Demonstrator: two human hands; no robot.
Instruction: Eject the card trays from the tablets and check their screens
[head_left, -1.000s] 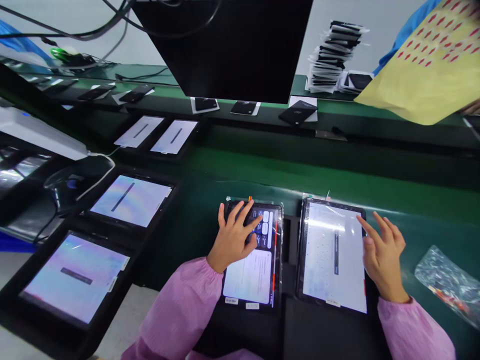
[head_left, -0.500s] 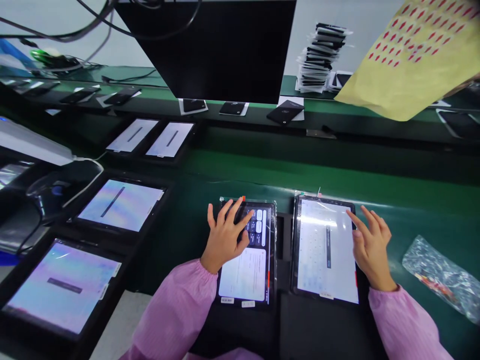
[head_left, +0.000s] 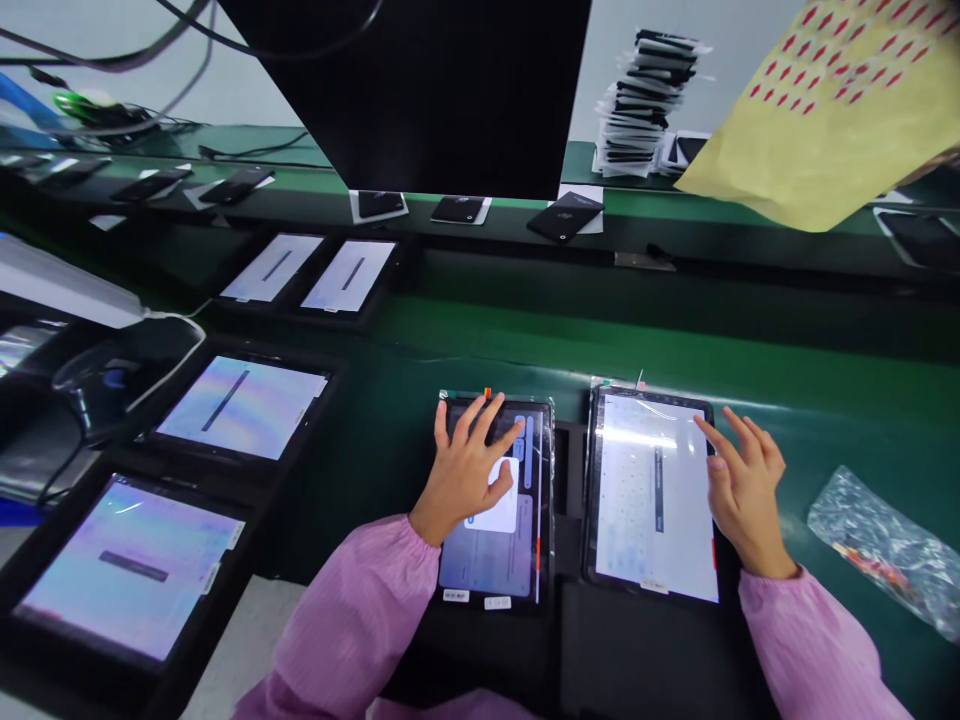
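Two lit tablets lie side by side in a black tray in front of me on the green bench. My left hand (head_left: 466, 470) rests on the left tablet (head_left: 495, 520), fingers spread, the thumb touching a white pop-up box on its dimmed screen. My right hand (head_left: 742, 490) hovers at the right edge of the right tablet (head_left: 649, 495), fingers apart, the forefinger at the edge of its bright white screen. Both tablets wear clear film. Pink sleeves cover both my arms.
Several more lit tablets (head_left: 240, 405) sit in black trays to the left. A large dark monitor (head_left: 435, 90) hangs ahead. A stack of devices (head_left: 645, 105) stands at the back. Another person's yellow sticker sheet (head_left: 840, 110) is at top right. A plastic bag (head_left: 885, 545) lies right.
The left tablet's screen has dimmed and a white pop-up box now shows under my left thumb. Both hands stay almost where they were; the view has shifted slightly.
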